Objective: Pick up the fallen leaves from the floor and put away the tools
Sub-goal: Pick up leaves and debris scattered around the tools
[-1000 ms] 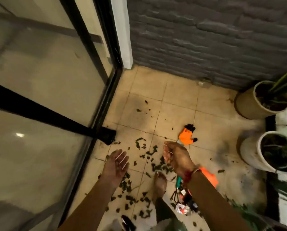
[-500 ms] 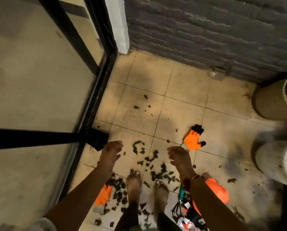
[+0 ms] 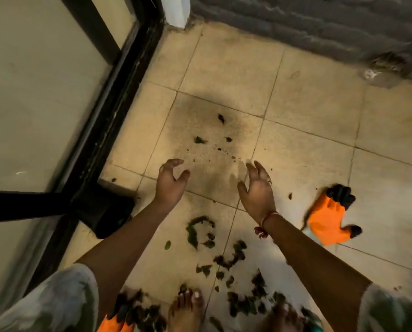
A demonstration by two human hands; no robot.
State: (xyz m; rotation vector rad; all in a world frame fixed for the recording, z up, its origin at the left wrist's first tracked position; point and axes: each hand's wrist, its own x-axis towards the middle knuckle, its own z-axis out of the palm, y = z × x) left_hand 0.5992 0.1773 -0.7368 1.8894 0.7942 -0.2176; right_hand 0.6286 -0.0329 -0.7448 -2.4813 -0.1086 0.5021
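Note:
Dark green fallen leaves [image 3: 226,257] lie scattered on the beige tiled floor [image 3: 303,109] near my bare feet, with a few smaller leaf bits [image 3: 200,140] farther ahead. My left hand [image 3: 170,182] and my right hand [image 3: 257,188] reach out over the floor, both empty with fingers spread and curled, palms facing each other. An orange glove [image 3: 329,219] with black fingertips lies on the tiles to the right of my right hand. A second orange glove [image 3: 114,322] shows at the bottom edge by my left foot.
A black-framed glass door [image 3: 109,92] runs along the left, with a black block [image 3: 104,209] at its base. A grey textured wall [image 3: 320,20] closes the far side. A small white scrap [image 3: 370,74] lies by the wall.
The view has tilted down and closer to the floor. Both hands have moved forward past the leaf pile and opened toward each other. The plant pots have left the view.

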